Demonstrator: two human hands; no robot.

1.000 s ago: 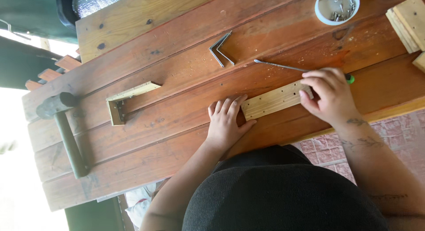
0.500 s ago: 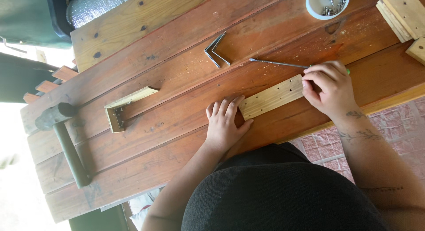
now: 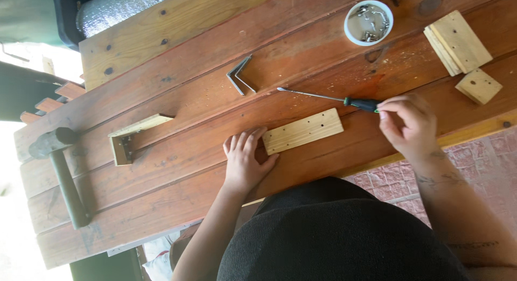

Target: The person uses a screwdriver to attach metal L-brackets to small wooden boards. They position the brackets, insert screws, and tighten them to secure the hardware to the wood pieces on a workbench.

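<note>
**My right hand leaves the wood and takes the screwdriver**

A moment ago my right hand [image 3: 406, 127] was resting on the drilled wooden strip [image 3: 303, 131]; now it has moved to about 3 o'clock of the strip and its fingertips pinch the green handle of the screwdriver [image 3: 328, 98]. The tool still lies on the wooden table [image 3: 177, 103]. My left hand [image 3: 245, 162] stays flat, fingers together, pressing at the strip's 9 o'clock end. I judge that the strip is ready for screws. The white cup of screws [image 3: 368, 22] waits at 1 o'clock.

Between the hands lies a pale yellow pinewood strip [image 3: 303, 131] dotted with dark holes; at the right hand's [image 3: 408, 127] fingertips, a green-and-black-handled steel screwdriver [image 3: 328, 97] on reddish-brown planks [image 3: 177, 92].
</note>
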